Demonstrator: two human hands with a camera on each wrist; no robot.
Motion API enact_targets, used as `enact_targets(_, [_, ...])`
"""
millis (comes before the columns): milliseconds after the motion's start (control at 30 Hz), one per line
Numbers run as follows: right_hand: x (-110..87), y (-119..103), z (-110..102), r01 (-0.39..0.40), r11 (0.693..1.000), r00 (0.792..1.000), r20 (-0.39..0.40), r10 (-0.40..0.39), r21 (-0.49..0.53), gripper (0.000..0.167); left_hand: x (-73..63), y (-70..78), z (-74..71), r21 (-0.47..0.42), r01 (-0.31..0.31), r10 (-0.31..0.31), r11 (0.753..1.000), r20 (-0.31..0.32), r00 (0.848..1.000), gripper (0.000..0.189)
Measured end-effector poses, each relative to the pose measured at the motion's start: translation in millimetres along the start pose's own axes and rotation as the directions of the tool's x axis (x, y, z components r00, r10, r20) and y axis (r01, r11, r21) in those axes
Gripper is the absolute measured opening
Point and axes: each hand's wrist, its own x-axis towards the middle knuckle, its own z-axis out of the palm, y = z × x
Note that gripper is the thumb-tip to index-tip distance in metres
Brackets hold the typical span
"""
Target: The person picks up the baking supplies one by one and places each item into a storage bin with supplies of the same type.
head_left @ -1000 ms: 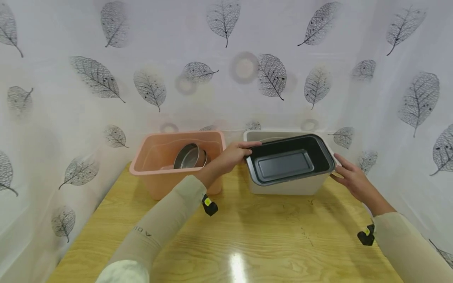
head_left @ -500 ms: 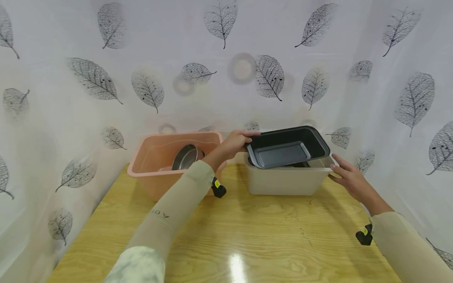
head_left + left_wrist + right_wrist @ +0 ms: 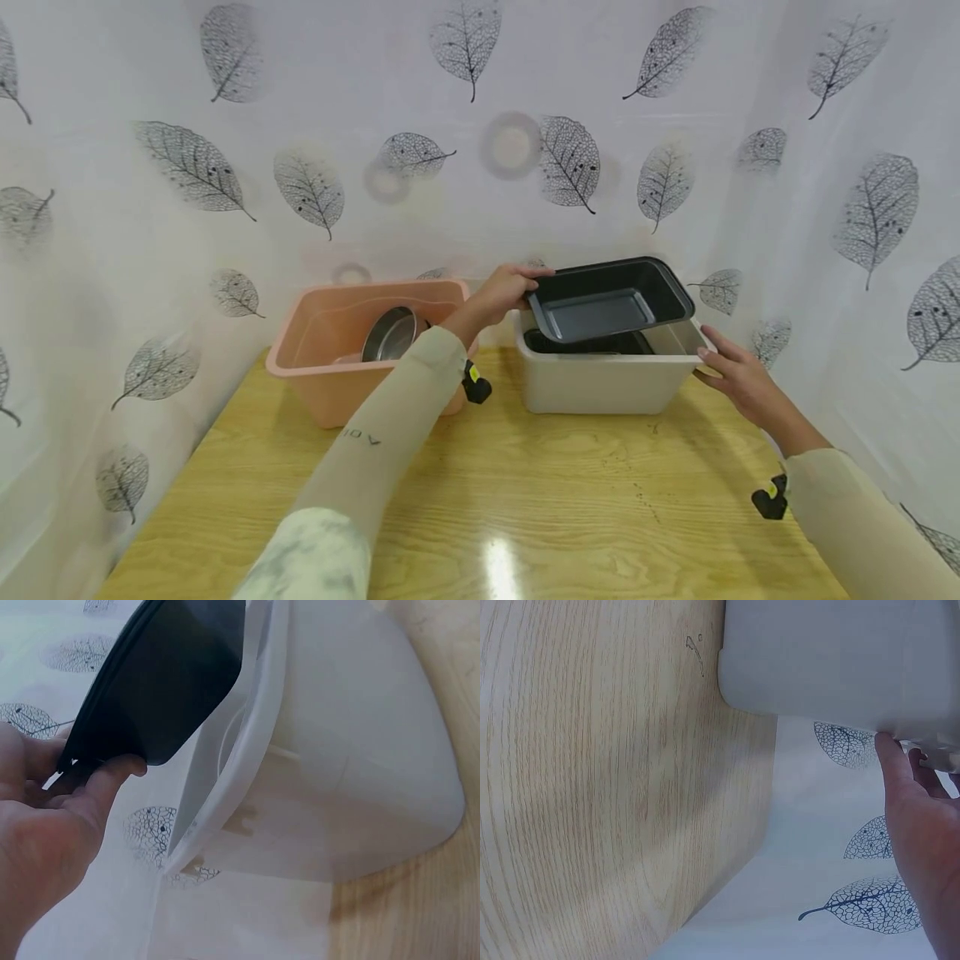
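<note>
In the head view, my left hand [image 3: 504, 293] pinches the left end of a black loaf pan [image 3: 600, 312]. The pan is tilted above the off-white plastic bin [image 3: 596, 387], its far right side raised. Seen from the left wrist, the thumb of the left hand [image 3: 52, 832] lies along the pan's underside [image 3: 176, 682]. My right hand [image 3: 738, 379] holds the bin's right end at the rim. In the right wrist view, the thumb of that hand [image 3: 922, 825] is at the bin's edge. Another dark item [image 3: 636, 342] lies inside the bin, partly hidden under the pan.
Left of the bin stands a peach plastic bin [image 3: 330, 392] with a round metal pan [image 3: 392, 335] inside; my left forearm overlaps its right side. Both bins rest on a wooden table [image 3: 555, 500]. A leaf-print curtain [image 3: 420, 67] surrounds the table at back and sides.
The loaf pan has moved up and back in my left hand, and more of the dark item inside the bin shows below it. My right hand stays at the bin's rim.
</note>
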Motion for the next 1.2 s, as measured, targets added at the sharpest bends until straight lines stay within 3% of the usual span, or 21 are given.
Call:
enact_targets(267, [0.0, 1.1, -1.9, 0.009, 1.000, 1.000, 0.013, -0.009, 0.014, 0.074, 8.4, -5.3, -6.0, -0.014, -0.022, 0.022, 1.000, -0.015, 1.000, 0.044])
enact_targets(500, [-2.2, 0.9, -3.6, 0.021, 0.999, 1.000, 0.020, -0.022, 0.030, 0.074, 19.8, -17.0, -3.2, -0.009, 0.010, -0.010, 1.000, 0.002, 1.000, 0.045])
enact_targets(800, [-2.4, 2.3, -2.5, 0.005, 1.000, 1.000, 0.009, -0.005, 0.009, 0.074, 27.9, -30.8, 7.4, 0.128, -0.009, 0.002, 0.992, 0.055, 0.998, 0.047])
enact_targets(1033, [-2.1, 1.2, -2.3, -0.004, 1.000, 1.000, 0.010, 0.004, 0.002, 0.072, 31.5, -34.5, 13.1, 0.163, -0.020, 0.007, 0.986, 0.077, 0.997, 0.045])
enact_targets(1200, [-2.1, -0.4, -2.5, -0.003, 1.000, 1.000, 0.002, 0.003, 0.003, 0.073, 33.8, -35.0, 15.2, 0.256, -0.052, 0.035, 0.965, 0.070, 0.997, 0.044])
